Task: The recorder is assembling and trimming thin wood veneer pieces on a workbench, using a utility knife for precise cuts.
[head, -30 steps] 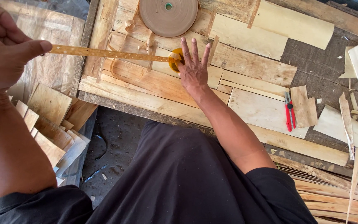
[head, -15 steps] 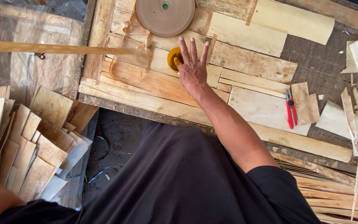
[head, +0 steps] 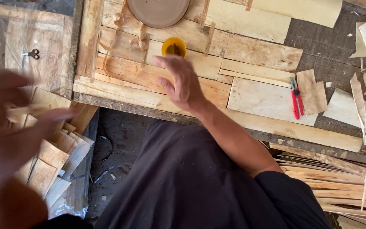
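— How many cutters and scissors?
— One red cutter [head: 295, 98] near the boards' right edge, one small pair of scissors [head: 32, 54] at the left.
— And round things?
— One yellow cup [head: 174, 47], one brown disc [head: 158, 11]. Two hands [head: 182, 82].

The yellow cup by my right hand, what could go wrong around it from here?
1. The right hand hovers just below the yellow cup on the wooden board; a careless sweep could tip it.
2. The left hand is motion-blurred above the stacked wood veneer pieces, so it might scatter them.
3. The red utility knife lies loose on a veneer sheet to the right, possibly a cut hazard if reached for blindly.
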